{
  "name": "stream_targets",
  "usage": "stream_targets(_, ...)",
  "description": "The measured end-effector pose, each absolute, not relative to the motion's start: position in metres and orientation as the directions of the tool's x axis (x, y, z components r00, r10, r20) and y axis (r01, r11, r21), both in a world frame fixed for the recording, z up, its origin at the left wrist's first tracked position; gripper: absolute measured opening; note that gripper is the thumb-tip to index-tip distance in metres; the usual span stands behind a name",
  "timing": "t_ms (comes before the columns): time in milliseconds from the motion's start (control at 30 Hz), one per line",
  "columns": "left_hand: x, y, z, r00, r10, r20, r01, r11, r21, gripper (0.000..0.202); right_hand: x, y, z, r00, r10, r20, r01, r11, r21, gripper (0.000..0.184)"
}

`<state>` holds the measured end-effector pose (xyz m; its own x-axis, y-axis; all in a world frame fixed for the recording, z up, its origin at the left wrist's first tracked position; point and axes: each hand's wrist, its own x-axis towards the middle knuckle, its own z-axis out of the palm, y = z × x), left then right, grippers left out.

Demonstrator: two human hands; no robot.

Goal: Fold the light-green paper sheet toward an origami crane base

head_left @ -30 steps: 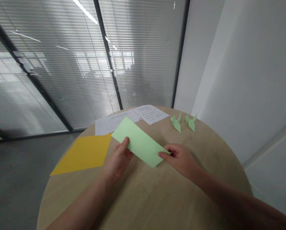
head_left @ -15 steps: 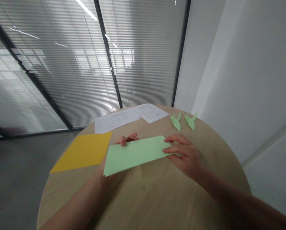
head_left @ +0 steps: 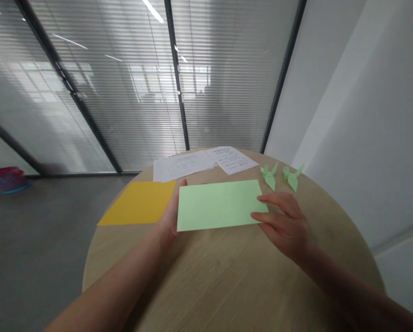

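Observation:
A folded sheet of light green paper [head_left: 220, 205], a long rectangle, is held above the table between both hands. My left hand [head_left: 172, 210] supports its left end from behind and below, with most of the fingers hidden by the paper. At the right end, my right hand [head_left: 285, 223] pinches the sheet, two fingers on top and the thumb at the lower edge. Beyond the right hand stand two folded green paper cranes, one nearer the middle [head_left: 269, 176] and another to its right [head_left: 292, 177].
A yellow sheet [head_left: 139, 203] lies at the table's left edge. Printed white papers [head_left: 182, 166] rest along the back of the round wooden table [head_left: 227, 281]. On the floor at far left sits a pink and blue basket [head_left: 6, 180]. A white wall [head_left: 375, 129] borders the right side.
The green paper has turned level and faces me more squarely. My left thumb has slid off its top face towards the upper left edge. The view has swung left, bringing the basket in.

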<state>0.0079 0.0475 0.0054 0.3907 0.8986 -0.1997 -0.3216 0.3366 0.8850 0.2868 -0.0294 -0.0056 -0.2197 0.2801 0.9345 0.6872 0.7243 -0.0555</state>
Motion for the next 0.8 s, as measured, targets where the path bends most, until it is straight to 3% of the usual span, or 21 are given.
stream_targets(100, 0.000, 0.056, 0.012, 0.436, 0.867, -0.244, -0.326, 0.404, 0.855, 0.076, 0.288, -0.025, -0.009, -0.237, 0.276, 0.932, 0.698, 0.716, -0.034, 0.023)
stream_targets(267, -0.006, 0.063, 0.007, 0.401, 0.901, -0.165, -0.206, 0.264, 0.942, 0.044, 0.292, -0.017, -0.020, -0.280, 0.346, 0.896, 0.691, 0.720, -0.062, 0.029)
stream_targets(333, -0.006, 0.064, 0.003, 0.355, 0.923, -0.147, -0.181, 0.222, 0.958, 0.042, 0.293, -0.013, -0.026, -0.215, 0.400, 0.891, 0.679, 0.717, -0.158, 0.033)
stream_targets(400, -0.006, 0.064, 0.000, 0.319, 0.940, -0.124, -0.184, 0.190, 0.965, 0.041, 0.294, -0.007, -0.030, -0.026, 0.522, 0.853, 0.624, 0.675, -0.394, 0.031)
stream_targets(467, -0.004, 0.064, -0.002, 0.311, 0.944, -0.110, -0.178, 0.172, 0.969, 0.043, 0.294, 0.000, -0.033, 0.206, 0.710, 0.674, 0.396, 0.569, -0.720, 0.032)
stream_targets(533, -0.003, 0.064, -0.004, 0.320, 0.941, -0.107, -0.157, 0.165, 0.974, 0.044, 0.294, 0.005, -0.033, 0.246, 0.901, 0.357, 0.051, 0.356, -0.933, 0.045)
stream_targets(567, -0.001, 0.064, -0.005, 0.331, 0.938, -0.107, -0.136, 0.159, 0.978, 0.044, 0.294, 0.007, -0.032, 0.188, 0.958, 0.216, -0.072, 0.233, -0.970, 0.053)
stream_targets(633, 0.001, 0.063, -0.008, 0.351, 0.930, -0.106, -0.082, 0.143, 0.986, 0.042, 0.292, 0.009, -0.031, 0.040, 0.997, 0.062, -0.142, 0.067, -0.988, 0.062)
stream_targets(800, 0.006, 0.059, -0.013, 0.389, 0.914, -0.116, 0.012, 0.121, 0.993, 0.035, 0.288, 0.006, -0.034, 0.029, 0.999, 0.031, -0.050, 0.033, -0.998, 0.058)
